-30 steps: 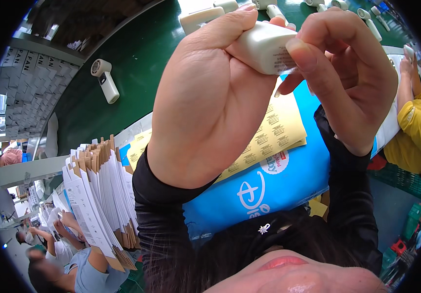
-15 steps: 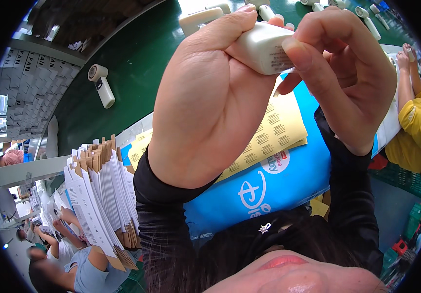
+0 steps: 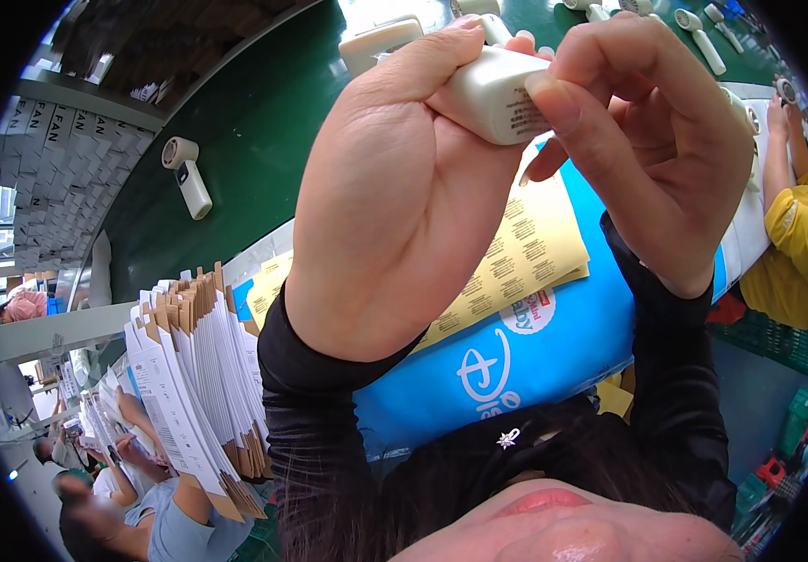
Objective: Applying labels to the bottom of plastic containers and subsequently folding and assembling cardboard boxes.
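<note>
My left hand point(image 3: 385, 187) is closed round the handle of a white handheld fan point(image 3: 479, 89), raised above the table with its end facing me. The rest of this fan is hidden behind my fingers. On that end lies a small label point(image 3: 522, 112) with dark print. My right hand point(image 3: 675, 150) has its fingers curled, thumb and forefinger pinching at the label's right edge. Under my hands, yellow label sheets point(image 3: 521, 248) with rows of print rest on a blue printed plastic package point(image 3: 427, 389).
Another white fan point(image 3: 193, 183) lies on the green table point(image 3: 254, 140) to the left. Folded white cartons point(image 3: 189, 375) stand stacked at lower left. More fans point(image 3: 701, 42) and a white case point(image 3: 381, 42) lie at the far side. A person in yellow point(image 3: 802, 229) is at the right.
The held fan and both hands have shifted slightly left. My right thumb stays at the label's edge. At the right, a fan head now shows in the other person's hand.
</note>
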`<state>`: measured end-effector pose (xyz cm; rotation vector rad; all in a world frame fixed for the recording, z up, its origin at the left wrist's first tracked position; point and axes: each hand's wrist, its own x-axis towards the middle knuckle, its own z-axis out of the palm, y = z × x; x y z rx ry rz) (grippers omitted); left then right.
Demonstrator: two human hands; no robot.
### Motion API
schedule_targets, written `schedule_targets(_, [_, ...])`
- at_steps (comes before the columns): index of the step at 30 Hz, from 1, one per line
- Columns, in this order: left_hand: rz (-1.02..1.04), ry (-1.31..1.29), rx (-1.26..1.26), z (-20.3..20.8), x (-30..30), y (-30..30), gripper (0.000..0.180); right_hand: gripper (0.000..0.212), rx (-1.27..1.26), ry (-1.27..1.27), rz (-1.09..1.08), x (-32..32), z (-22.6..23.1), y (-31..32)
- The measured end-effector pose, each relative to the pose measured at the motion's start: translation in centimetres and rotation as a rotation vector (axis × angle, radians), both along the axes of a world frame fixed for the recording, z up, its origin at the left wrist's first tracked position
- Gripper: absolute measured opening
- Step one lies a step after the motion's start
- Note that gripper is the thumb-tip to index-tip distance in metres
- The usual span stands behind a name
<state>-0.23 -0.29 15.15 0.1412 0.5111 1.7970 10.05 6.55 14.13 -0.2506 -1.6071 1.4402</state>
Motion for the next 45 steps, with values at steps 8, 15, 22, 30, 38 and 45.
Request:
schedule_targets(8, [-0.175,0.139,0.266,-0.8,-1.0,-1.3,0.039,0.024,0.713,-0.079,-0.188,1.2,-0.1,2.1])
schedule_targets(15, [0.050,0.373,-0.064,0.4,-1.6,0.0,0.034,0.030,0.995,-0.236,-0.743,-0.4,-1.6,3.4])
schedule_targets(22, [0.087,0.163,-0.065,-6.9,-12.3,6.1,0.033,0.023,1.031,-0.341,-0.759,0.1,-1.0,3.8])
schedule_targets(30, [0.444,0.950,-0.442,-17.1,-22.1,6.1,0.033,0.024,1.036,-0.246,-0.699,1.1,-0.5,4.2])
schedule_targets(38, [0.789,2.057,-1.471,-18.1,-22.0,6.0,0.037,0.020,1.023,-0.285,-0.641,1.4,-0.1,3.9])
schedule_targets(45, [0.204,1.924,-0.962,-15.3,-16.1,7.8,0.058,0.011,0.907,-0.316,-0.592,2.1,0.7,3.5])
